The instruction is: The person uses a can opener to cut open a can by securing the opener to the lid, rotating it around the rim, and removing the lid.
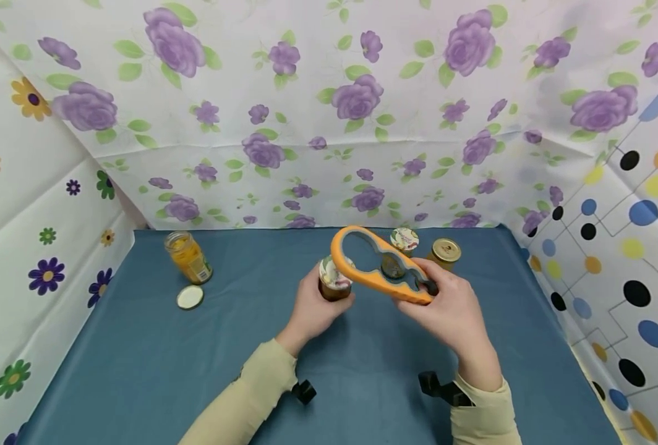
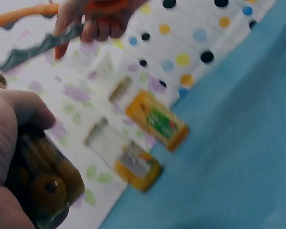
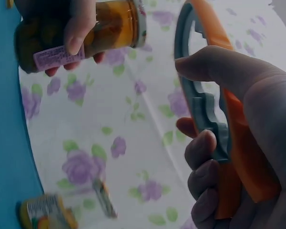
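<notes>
My left hand (image 1: 311, 309) holds a glass jar (image 2: 52, 188) of brownish, rounded preserved pieces, thumb and fingers curled round its side. The jar's patterned lid (image 1: 334, 272) is on and faces up in the head view. In my right hand (image 1: 451, 306) is an orange-and-grey jar opener (image 1: 376, 284), gripped at its narrow handle end, thumb on one side and fingers curled on the other. The opener's wide loop points left and overlaps the lid's edge in the head view. The right wrist view shows a gap between jar lid (image 3: 140, 23) and opener.
Behind the opener stand a jar with a patterned lid (image 1: 404, 239) and a jar with a gold lid (image 1: 446, 250). At the back left is an uncovered jar (image 1: 191, 258) of yellow-orange contents, a loose round lid (image 1: 190, 297) before it. Flowered cloth (image 1: 307, 123) hangs behind the blue table (image 1: 240, 334).
</notes>
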Tool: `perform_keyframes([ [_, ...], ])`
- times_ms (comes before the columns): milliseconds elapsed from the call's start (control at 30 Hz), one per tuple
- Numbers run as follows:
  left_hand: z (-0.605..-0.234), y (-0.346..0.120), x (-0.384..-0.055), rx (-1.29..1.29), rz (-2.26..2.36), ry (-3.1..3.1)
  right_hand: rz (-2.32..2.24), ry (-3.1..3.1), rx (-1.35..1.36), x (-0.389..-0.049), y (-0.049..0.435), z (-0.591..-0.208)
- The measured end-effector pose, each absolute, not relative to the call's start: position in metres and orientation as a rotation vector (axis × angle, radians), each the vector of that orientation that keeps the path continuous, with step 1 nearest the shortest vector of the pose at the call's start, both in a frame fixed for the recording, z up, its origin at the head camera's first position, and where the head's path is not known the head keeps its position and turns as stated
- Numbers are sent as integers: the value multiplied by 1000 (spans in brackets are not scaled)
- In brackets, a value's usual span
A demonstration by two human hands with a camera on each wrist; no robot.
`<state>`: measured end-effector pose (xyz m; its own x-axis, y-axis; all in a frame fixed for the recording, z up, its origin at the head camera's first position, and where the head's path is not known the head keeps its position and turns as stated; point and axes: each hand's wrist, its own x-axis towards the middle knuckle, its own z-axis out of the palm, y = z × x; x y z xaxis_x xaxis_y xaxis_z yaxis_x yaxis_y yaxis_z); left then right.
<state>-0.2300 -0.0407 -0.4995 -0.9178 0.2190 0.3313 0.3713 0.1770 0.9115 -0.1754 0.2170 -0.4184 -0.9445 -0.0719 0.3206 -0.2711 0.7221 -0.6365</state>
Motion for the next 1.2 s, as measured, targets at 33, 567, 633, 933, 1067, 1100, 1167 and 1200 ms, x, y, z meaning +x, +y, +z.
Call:
perform_keyframes([
  [33, -498, -40, -224, -605, -1861, -2295, 1037, -2663, 285, -175, 214, -417],
  [567, -502, -30, -191, -812, -1965, -2130, 1024, -2855, 482, -155, 188, -408],
  [633, -502, -29, -191, -809, -1957, -2150, 989, -2861, 510, -154, 187, -407],
  [933, -494, -33, -195, -736, -1950, -2223, 1074, -2842, 466, -151, 183, -399],
  [1067, -488, -33, -193, -713, -1941, -2248, 1125, -2912, 443, -153, 184, -398],
  [1100, -483, -33, -191, -715, -1938, -2247, 1141, -2928, 444, -153, 184, -398],
  [1167, -474, -33, -187, -710, -1924, -2257, 1158, -2953, 463, -153, 185, -398],
  [1200, -469, -33, -186, -711, -1914, -2258, 1159, -2962, 477, -154, 185, -398],
])
